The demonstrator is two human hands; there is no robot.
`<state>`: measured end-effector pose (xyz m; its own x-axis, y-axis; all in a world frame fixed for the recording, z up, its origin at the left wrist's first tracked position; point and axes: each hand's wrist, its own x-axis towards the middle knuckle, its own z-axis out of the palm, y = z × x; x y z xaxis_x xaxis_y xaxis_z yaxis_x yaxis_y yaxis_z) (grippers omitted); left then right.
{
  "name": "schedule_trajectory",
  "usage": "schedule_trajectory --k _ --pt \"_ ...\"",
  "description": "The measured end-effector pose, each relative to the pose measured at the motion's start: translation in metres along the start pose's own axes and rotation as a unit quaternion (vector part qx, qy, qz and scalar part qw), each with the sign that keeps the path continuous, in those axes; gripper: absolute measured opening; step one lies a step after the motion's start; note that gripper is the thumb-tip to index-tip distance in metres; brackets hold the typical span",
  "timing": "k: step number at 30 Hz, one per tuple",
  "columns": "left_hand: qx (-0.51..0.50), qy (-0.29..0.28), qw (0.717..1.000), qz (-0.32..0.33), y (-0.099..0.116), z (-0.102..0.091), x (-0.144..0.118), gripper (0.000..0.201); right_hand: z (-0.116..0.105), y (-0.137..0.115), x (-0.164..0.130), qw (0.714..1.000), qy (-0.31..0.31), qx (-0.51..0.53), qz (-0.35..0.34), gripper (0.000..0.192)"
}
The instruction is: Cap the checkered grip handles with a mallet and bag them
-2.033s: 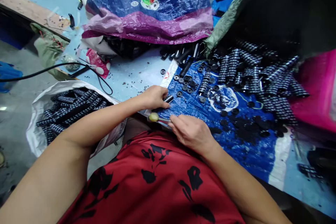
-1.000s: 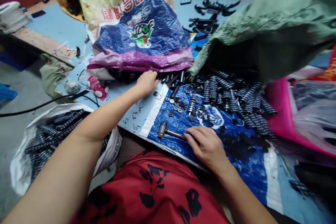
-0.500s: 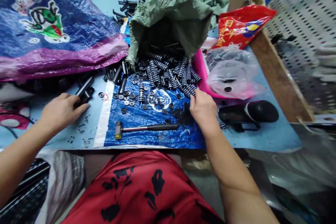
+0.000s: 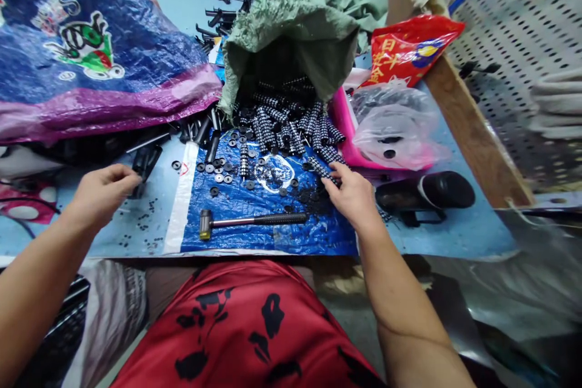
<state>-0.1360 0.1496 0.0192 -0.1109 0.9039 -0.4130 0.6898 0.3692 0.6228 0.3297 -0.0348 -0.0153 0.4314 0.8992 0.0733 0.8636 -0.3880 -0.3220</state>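
Hands were spread well apart over a cluttered blue table [image 4: 459, 233]. Left hand [image 4: 100, 193] sat at the left, fingers curled together, tips touching a black tube [image 4: 144, 162] lying near the edge of the blue woven sheet [image 4: 254, 236]; whether it actually gripped the tube could not be told. Right hand [image 4: 352, 194] was at the sheet's right edge, fingers [image 4: 331, 185] pinched on one striped black-and-white roller [image 4: 322, 168] at the fringe of the roller pile [image 4: 286, 124]. That pile spilled out of the mouth of a green sack [image 4: 313, 24] onto the sheet. Small black washers [image 4: 218, 170] lay scattered on the sheet between the hands, more dark discs just left of the right hand. Hammer [image 4: 250, 222] lay flat on the sheet, head to the left, handle pointing toward the right hand, untouched. Big blue-purple printed bag [image 4: 91, 73] lay behind the left hand, black tubes sticking out from under it. Pink tray [image 4: 345, 133], clear plastic bag [image 4: 395, 127] and red packet [image 4: 409, 48] sat right of the pile. Black cylinder tool [image 4: 427, 193] lay just right of the right hand.
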Motion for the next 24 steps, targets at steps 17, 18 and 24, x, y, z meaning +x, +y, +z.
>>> schedule_trajectory --k 17,18,24 --pt "-0.460 -0.106 0.880 -0.052 0.032 0.051 -0.056 0.018 0.033 -0.122 -0.028 0.687 -0.226 0.685 0.091 0.061" --pt "-0.464 -0.124 0.876 -0.048 0.031 0.054 -0.060 0.016 0.034 -0.128 -0.028 0.690 -0.221 0.684 0.084 0.060" --pt "-0.416 -0.218 0.881 0.045 0.029 0.089 -0.095 0.035 0.041 -0.151 -0.044 0.670 -0.203 0.706 0.104 0.057"
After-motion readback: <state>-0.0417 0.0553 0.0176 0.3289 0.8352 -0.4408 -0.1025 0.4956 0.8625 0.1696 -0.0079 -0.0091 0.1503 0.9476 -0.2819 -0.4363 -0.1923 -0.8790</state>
